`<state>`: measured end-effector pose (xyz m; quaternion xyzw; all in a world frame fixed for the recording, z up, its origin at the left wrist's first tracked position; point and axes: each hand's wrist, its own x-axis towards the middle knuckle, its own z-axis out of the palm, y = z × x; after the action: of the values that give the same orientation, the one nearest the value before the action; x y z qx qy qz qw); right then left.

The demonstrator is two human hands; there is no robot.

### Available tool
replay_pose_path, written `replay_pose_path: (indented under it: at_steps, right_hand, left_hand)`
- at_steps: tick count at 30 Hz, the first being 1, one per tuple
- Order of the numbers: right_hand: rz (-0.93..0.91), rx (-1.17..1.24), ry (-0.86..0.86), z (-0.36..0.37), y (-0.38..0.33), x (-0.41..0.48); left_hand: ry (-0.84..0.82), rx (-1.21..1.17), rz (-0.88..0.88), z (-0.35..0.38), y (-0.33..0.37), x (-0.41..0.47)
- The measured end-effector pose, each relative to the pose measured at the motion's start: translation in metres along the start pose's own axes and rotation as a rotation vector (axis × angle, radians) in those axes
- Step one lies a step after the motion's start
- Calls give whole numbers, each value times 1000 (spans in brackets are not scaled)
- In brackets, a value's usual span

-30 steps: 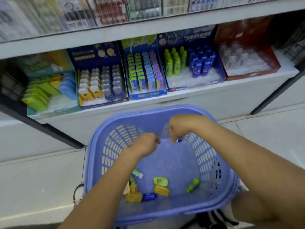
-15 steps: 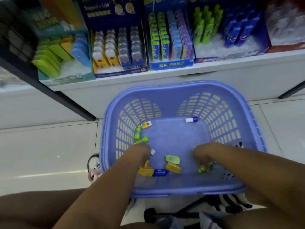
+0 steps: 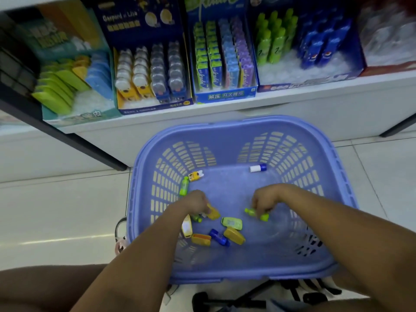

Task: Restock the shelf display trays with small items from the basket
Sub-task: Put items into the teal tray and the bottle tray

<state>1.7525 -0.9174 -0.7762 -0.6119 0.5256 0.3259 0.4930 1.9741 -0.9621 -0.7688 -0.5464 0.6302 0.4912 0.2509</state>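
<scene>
Basket first: it's a lilac plastic one with slotted walls, sitting on the tiled floor right in front of the white shelf, and both hands are down inside it.

Left hand is curled with the fingers closed around a small yellow case, near the left side of the basket floor. Right hand is curled too, fingers pinched onto a little green bottle lying on its side; both ends of it stick out from under the fingers.

Loose stuff on the basket floor: a green case, another yellow case, an orange-yellow one, a small blue bottle between those two, and a white-and-yellow piece beside the left wrist. Further back there's a second green bottle against the left wall, a yellow animal-shaped item just above it, and a white-and-blue tube alone near the far wall.

Up on the shelf the display trays stand side by side: green, yellow and blue cases on the left, then a dark blue tray of animal-shaped items, a blue tray of flat packs, then green and blue bottles. The far-right tray is too blurry to make out.
</scene>
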Motion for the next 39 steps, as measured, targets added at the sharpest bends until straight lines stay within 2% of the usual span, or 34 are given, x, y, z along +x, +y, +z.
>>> replay_pose_path:
  at_steps: [2, 5, 7, 9, 11, 14, 18, 21, 25, 29, 32, 35, 37, 39]
  right_hand:
    - [-93, 314, 77, -22, -5, -13]
    - [-292, 721, 93, -52, -11, -40]
    - [-409, 905, 126, -70, -16, -56]
    - [-526, 1064, 188, -86, -22, -71]
    - [-631, 1114, 257, -102, -30, -88]
    - [-740, 1043, 356, -122, -41, -117]
    - [-840, 945, 482, -140, -50, -155]
    - [-892, 1020, 592, -147, -58, -174]
    - [-804, 1158, 899, -153, -67, -188]
    - [-758, 1293, 1086, -156, -65, -199]
    - [-663, 1166, 1334, -164, -48, -207]
    - [-387, 888, 1590, -178, -8, -217]
    - [-231, 704, 1636, -188, 19, -220]
    - [-164, 550, 1626, -195, 34, -215]
  left_hand:
    - [6, -326, 41, -11, 12, -5]
    - [-5, -853, 80, -35, 30, -17]
    - [-44, -997, 169, -56, 39, -26]
    - [-46, -974, 248, -75, 47, -40]
    - [7, -822, 319, -88, 55, -55]
    - [60, -702, 487, -100, 66, -76]
    - [73, -770, 678, -113, 74, -103]
    - [266, -723, 757, -123, 85, -117]
    - [688, -559, 780, -126, 106, -124]
    - [838, -549, 796, -117, 128, -125]
    - [822, -600, 746, -111, 139, -122]
    - [675, -797, 660, -106, 144, -120]
    - [616, -875, 641, -103, 146, -120]
    - [583, -918, 684, -100, 149, -120]
